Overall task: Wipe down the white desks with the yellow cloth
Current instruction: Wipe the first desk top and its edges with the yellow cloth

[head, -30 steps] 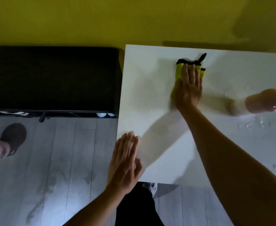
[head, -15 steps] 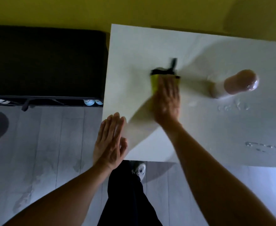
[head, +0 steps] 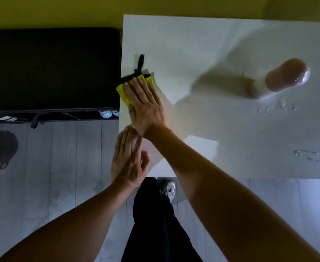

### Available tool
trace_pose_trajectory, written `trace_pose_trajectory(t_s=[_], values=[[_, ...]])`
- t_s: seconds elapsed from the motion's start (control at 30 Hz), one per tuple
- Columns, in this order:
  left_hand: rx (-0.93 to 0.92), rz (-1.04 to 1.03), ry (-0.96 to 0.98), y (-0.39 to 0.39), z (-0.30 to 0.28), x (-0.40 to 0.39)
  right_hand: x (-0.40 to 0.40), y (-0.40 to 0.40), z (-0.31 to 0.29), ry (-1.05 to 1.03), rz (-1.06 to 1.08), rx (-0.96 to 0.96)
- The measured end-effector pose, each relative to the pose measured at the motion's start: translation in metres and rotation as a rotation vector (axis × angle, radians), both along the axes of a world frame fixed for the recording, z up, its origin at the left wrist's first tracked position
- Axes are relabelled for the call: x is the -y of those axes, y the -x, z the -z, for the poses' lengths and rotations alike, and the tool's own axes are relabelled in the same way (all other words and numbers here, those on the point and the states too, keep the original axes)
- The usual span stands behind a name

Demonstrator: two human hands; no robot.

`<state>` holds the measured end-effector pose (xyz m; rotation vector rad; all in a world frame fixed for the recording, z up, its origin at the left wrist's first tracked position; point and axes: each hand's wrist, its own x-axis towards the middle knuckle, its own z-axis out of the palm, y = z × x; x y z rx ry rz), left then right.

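The white desk (head: 202, 44) fills the upper right of the head view. My right hand (head: 146, 108) lies flat on the yellow cloth (head: 122, 93) and presses it against the desk's left edge. The cloth has a black trim and a black loop (head: 140, 63) that points away from me; part of it hangs past the edge. My left hand (head: 127, 159) rests at the desk's near left corner, fingers straight and together, holding nothing. Water drops (head: 280, 108) lie on the desk's right side.
A pinkish-capped bottle (head: 285, 76) stands on the desk at the right, in a wet patch. A black bench or cabinet (head: 51, 69) sits left of the desk, shoes under it. Another person's foot (head: 0, 150) is at the far left on the grey floor.
My right hand has slid the cloth leftward across the desk to its left edge. My left hand has stayed at the near left corner.
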<state>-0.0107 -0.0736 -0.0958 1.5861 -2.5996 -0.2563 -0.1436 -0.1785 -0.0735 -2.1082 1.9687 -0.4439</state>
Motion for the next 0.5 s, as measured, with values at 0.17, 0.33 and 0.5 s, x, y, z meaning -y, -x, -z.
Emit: trace_pose_trajectory(t_s=[0.17,0.33,0.5], values=[[-0.078,0.021,0.005,0.0,-0.001,0.002,-0.045,0.087,0.011,0.05,0.263,0.054],[-0.062,0.02,-0.016,0.0,-0.004,0.003,-0.1,0.169,0.005,-0.024,0.533,-0.002],[-0.056,0.015,-0.006,0.0,-0.001,0.007,-0.093,0.161,0.005,0.013,0.598,-0.01]])
